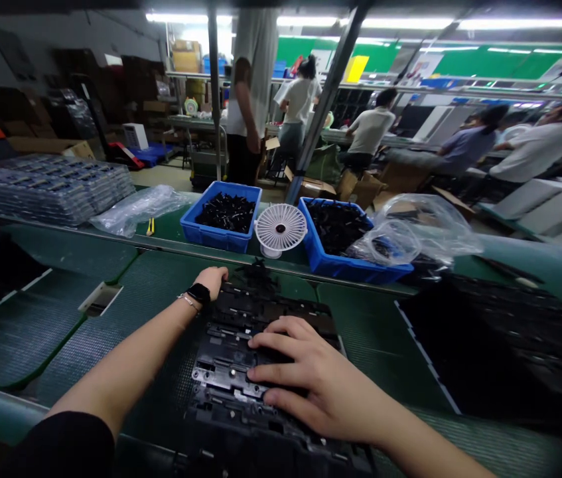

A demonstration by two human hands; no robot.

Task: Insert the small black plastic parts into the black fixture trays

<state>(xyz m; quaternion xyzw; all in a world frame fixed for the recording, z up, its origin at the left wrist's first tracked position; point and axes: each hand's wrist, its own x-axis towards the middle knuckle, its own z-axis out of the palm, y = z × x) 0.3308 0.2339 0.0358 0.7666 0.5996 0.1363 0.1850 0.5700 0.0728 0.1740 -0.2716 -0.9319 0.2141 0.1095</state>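
Note:
A row of black plastic parts (261,352) with metal strips and screws lies in front of me on the green conveyor. My right hand (310,375) rests on these parts, palm down, with its fingers spread. At their far left corner is my left hand (212,280), wearing a dark watch (198,293) and a bracelet. Its fingers are curled and partly hidden, so what they hold cannot be made out. Just right of it sits a small heap of small black pieces (258,273) on the far end of the parts.
Beyond the conveyor stand two blue bins (215,236) of small black pieces, with a white fan (281,229) between them. Clear plastic bags (410,229), a yellow cutter (150,227) and stacked trays (56,189) lie along the ledge. More black panels (504,345) are at right. Several people are behind.

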